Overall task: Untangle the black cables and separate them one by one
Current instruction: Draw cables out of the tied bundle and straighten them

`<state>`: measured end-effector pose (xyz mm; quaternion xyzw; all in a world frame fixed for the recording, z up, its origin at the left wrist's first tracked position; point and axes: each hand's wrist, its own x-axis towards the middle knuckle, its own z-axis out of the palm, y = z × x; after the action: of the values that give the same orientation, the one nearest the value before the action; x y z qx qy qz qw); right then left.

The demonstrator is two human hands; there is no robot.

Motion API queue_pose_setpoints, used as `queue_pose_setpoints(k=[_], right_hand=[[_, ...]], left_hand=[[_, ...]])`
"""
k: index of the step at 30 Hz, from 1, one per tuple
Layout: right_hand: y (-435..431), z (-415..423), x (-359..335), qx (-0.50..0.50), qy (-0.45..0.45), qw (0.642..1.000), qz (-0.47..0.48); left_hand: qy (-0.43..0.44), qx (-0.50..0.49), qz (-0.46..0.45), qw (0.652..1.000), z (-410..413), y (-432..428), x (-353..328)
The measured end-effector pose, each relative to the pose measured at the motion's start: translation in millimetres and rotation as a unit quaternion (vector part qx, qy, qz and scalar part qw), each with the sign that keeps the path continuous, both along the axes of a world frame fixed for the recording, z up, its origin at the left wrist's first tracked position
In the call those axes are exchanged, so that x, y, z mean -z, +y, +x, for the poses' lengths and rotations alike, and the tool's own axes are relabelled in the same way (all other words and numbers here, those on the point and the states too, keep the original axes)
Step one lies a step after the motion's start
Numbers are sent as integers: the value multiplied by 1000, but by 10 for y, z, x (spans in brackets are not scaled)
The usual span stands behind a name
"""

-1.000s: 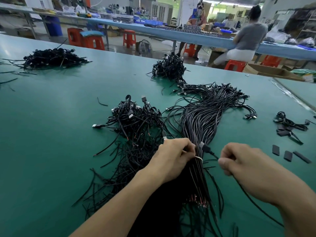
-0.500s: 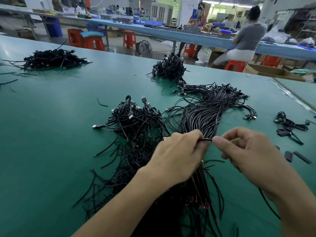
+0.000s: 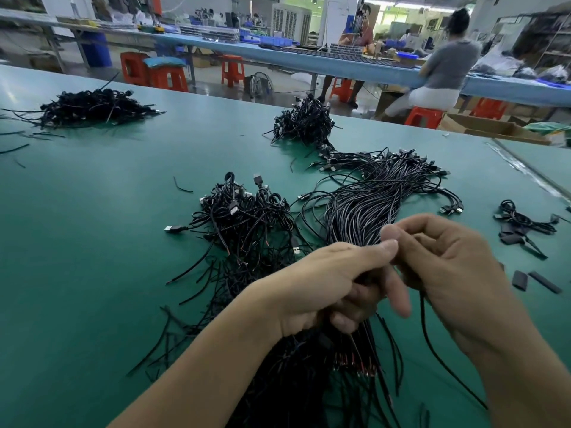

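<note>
On the table (image 3: 92,242), a tangled heap (image 3: 244,217) lies at nine o'clock of the cable bundle (image 3: 364,205), a pile (image 3: 304,123) at eleven, scraps (image 3: 522,223) at three.

Left hand (image 3: 333,282) grips black cable bundle (image 3: 364,211) on green table (image 3: 92,242); right hand (image 3: 448,267) pinches single cable (image 3: 432,344).

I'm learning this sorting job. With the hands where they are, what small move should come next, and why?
Probably draw the right hand out to the right, sliding its single cable free. The left hand grips the bundle, and that one cable hangs apart below the right hand, so a gentle pull should separate it.
</note>
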<state>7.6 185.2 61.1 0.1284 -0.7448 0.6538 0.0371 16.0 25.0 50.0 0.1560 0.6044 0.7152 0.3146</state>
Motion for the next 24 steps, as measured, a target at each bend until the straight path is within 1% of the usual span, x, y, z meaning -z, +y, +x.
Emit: queue_pose_setpoints(k=[2,4,6,8,9,11,13,14,15,17,19,20,22,24], right_hand=[[-42,-16,70,-4,-12,999,36],[-25,-56,133,21,-37,992,117],[24,-90,168,53,-59,980,185],[54,-84,169,45,-76,971,221],[49,-67,160,17,-84,965,246],[16,-12,132,-74,-89,945,306],[-7,31,87,-164,-79,919,349],[-2,40,67,-194,-67,915,346],[8,49,48,-210,-54,916,337],[42,56,12,-204,-5,922,328],[59,49,-24,-155,43,940,299],[56,53,-42,-131,54,956,256],[53,56,-62,-107,61,977,172],[52,49,-62,-78,77,983,145]], left_hand=[[-53,-12,66,996,-24,11,23],[-81,-44,113,989,-59,11,49],[-116,-90,171,974,-93,-15,50],[-145,-144,231,951,-124,-40,42],[-156,-174,263,936,-139,-47,38],[-151,-238,314,907,-160,-36,41],[-125,-296,327,889,-177,-9,55],[-112,-316,315,888,-183,-1,69],[-94,-330,287,895,-184,0,87],[-38,-323,188,927,-168,-7,106],[26,-263,84,961,-115,9,104],[49,-225,39,972,-81,23,89],[75,-174,-29,981,-26,52,40],[83,-166,-66,980,9,66,-7]])
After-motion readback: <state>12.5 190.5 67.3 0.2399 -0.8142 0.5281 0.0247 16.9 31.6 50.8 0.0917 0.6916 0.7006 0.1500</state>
